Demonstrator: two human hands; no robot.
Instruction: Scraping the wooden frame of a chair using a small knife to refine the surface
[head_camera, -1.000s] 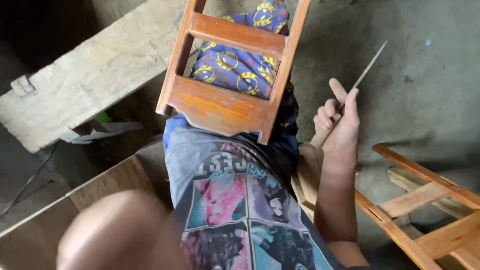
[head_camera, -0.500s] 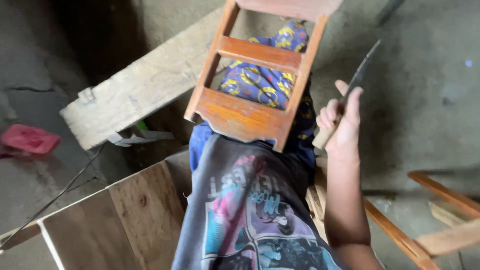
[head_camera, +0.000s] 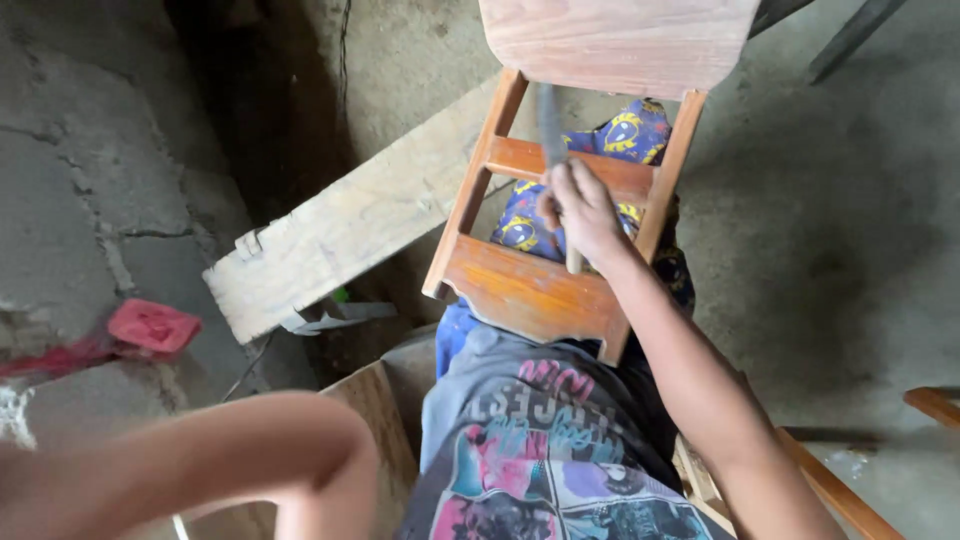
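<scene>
While your right hand (head_camera: 580, 210) gripped the file (head_camera: 552, 130) against the wooden chair frame (head_camera: 530, 290) resting on your lap, its rail showed no visible shaping. Your left hand was out of view; only a blurred forearm showed near left.

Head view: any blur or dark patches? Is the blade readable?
Head view: soft daylight, no glare. The left forearm is close to the lens and smeared. The blade in the right hand is motion-blurred over the wooden chair frame. The gap behind the plank falls into deep shadow. The red block at left looks soft.
</scene>
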